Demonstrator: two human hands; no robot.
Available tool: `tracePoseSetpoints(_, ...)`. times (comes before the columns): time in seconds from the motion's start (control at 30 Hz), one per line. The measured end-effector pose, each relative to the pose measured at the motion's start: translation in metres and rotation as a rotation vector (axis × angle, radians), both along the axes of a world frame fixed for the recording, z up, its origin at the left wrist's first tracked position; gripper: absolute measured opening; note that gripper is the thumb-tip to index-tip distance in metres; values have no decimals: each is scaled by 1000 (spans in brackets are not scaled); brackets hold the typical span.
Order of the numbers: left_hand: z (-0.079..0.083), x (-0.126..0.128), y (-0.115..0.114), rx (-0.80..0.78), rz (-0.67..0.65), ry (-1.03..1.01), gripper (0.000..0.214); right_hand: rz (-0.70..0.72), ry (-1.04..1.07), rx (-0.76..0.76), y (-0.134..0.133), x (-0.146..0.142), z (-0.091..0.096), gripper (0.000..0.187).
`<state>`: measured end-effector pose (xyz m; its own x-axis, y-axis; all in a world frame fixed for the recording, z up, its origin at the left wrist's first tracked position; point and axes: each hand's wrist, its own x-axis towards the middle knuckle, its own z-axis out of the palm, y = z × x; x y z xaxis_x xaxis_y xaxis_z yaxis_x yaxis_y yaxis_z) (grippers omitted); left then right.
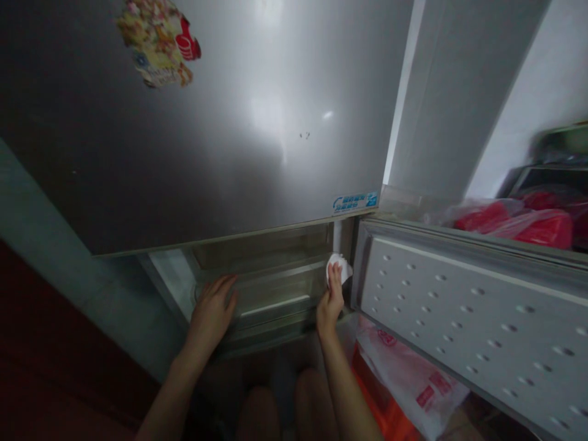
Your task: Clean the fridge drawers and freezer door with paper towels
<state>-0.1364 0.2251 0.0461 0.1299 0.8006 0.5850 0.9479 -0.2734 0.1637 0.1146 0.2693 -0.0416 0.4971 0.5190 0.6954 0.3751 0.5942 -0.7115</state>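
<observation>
I look down at the foot of a steel fridge door (pixel 239 135). My left hand (pixel 212 309) lies flat with fingers stretched on the front of a pulled-out drawer (pixel 271 288) below that door. My right hand (pixel 331 301) is closed around a small white cloth or wad of tissue (pixel 337 264), pressed against the drawer's right end beside a narrow white post (pixel 337 236).
At right a white perforated panel (pixel 468 312) slants across, with red plastic bags (pixel 519 223) on the shelf above it. A white and red plastic bag (pixel 404 373) lies on the floor under it. My knees (pixel 285 407) show below. A colourful sticker (pixel 156 40) is on the door.
</observation>
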Motion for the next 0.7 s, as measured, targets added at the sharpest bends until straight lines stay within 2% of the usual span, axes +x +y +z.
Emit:
tracePoseSetpoints(0.1,1,1,0,5,11,6,36,-1,-14,4,5,-3,12,55)
tracePoseSetpoints(0.23,0,1,0,21,19,14,36,64,-281,32,2,-6,6,69)
tracePoseSetpoints(0.3,0,0,0,23,8,23,36,47,-339,40,2,0,3,70)
tracePoseSetpoints(0.4,0,-1,0,15,-12,26,37,-17,-274,17,4,13,1,69)
tracePoseSetpoints(0.5,1,-1,0,10,-13,24,37,-3,-193,-27,1,19,-3,66)
tracePoseSetpoints(0.6,1,0,0,21,-9,13,36,38,-87,-72,-7,9,-20,59)
tracePoseSetpoints(0.7,1,0,0,14,-2,8,36,58,148,-147,-15,-11,-44,52)
